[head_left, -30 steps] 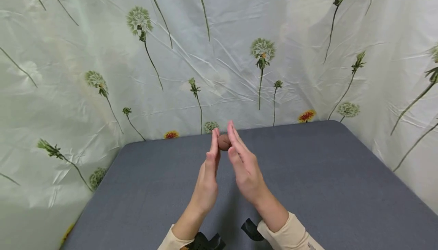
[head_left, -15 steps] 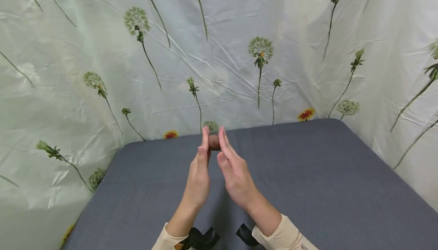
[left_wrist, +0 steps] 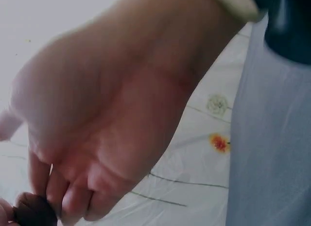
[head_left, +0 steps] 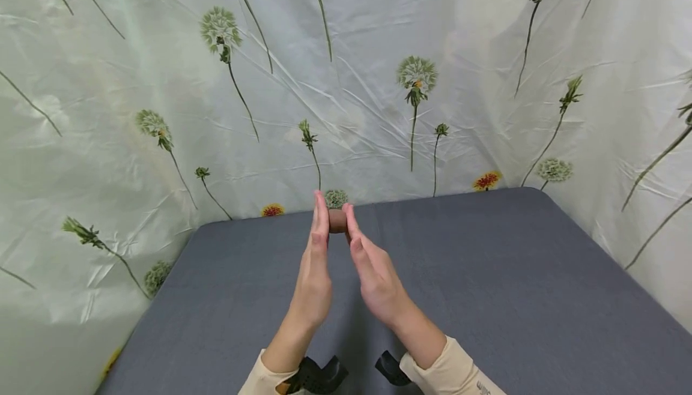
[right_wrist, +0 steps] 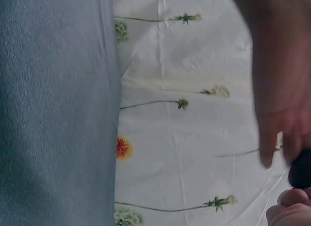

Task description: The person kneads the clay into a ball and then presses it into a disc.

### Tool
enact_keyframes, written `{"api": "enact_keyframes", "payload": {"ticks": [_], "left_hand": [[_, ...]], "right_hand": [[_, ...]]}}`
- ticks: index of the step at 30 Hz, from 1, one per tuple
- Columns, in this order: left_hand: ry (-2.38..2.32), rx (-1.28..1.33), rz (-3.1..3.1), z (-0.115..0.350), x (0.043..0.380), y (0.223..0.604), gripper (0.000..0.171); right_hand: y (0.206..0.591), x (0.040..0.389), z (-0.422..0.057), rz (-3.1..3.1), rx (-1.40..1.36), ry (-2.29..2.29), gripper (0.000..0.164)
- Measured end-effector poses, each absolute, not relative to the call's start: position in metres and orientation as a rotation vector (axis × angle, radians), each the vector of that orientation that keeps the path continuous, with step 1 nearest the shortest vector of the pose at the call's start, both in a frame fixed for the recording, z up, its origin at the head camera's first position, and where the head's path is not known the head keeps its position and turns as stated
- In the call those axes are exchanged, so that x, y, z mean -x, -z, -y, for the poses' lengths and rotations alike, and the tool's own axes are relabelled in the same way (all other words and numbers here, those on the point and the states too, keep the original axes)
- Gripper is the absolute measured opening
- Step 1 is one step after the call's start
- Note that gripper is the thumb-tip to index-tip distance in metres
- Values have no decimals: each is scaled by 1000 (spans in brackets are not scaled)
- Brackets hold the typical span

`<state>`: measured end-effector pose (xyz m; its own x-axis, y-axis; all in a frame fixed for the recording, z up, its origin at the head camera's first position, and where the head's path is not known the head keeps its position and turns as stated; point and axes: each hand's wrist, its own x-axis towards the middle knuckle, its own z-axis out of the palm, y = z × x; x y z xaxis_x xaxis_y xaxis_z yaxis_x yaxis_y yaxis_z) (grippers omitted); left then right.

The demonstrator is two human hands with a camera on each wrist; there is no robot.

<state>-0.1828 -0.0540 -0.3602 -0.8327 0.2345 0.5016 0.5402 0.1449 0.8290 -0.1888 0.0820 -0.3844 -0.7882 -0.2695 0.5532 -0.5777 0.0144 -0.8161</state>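
A small brown lump of clay (head_left: 337, 221) sits between the fingers of both hands, raised over the grey table. My left hand (head_left: 315, 287) presses its left side with straight fingers. From the right, my right hand (head_left: 382, 290) touches it with straight fingers too. The left fingertips reach slightly farther forward than the right ones. In the left wrist view, the clay (left_wrist: 35, 211) shows dark at the bottom left, by the fingers of the left hand (left_wrist: 107, 114). The right wrist view catches part of the clay (right_wrist: 301, 171) at its right edge.
A grey cloth-covered table (head_left: 486, 275) spreads below the hands. Behind it and along the sides hangs a pale curtain (head_left: 357, 107) printed with dandelions. Black straps (head_left: 324, 377) circle the wrists below cream sleeves.
Both hands have shifted a little left with the clay. The left fingers have slid forward past the right ones, and the clay looks turned, its round crease-marked side now replaced by a flatter outline.
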Motion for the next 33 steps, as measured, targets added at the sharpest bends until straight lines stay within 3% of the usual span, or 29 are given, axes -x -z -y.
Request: {"api": "enact_keyframes", "payload": {"ticks": [16,29,33], "left_hand": [[2008,663,2290,60,180,361,68],[1768,455,2362,94,181,372,37],[1813,456,2395,113,179,375,38]], "right_hand": [[379,201,-103,2005,-703,-1860,56],[391,205,-146,2359,-497,-1627,30],[401,214,-171,2552,-445,-1558,28]]}}
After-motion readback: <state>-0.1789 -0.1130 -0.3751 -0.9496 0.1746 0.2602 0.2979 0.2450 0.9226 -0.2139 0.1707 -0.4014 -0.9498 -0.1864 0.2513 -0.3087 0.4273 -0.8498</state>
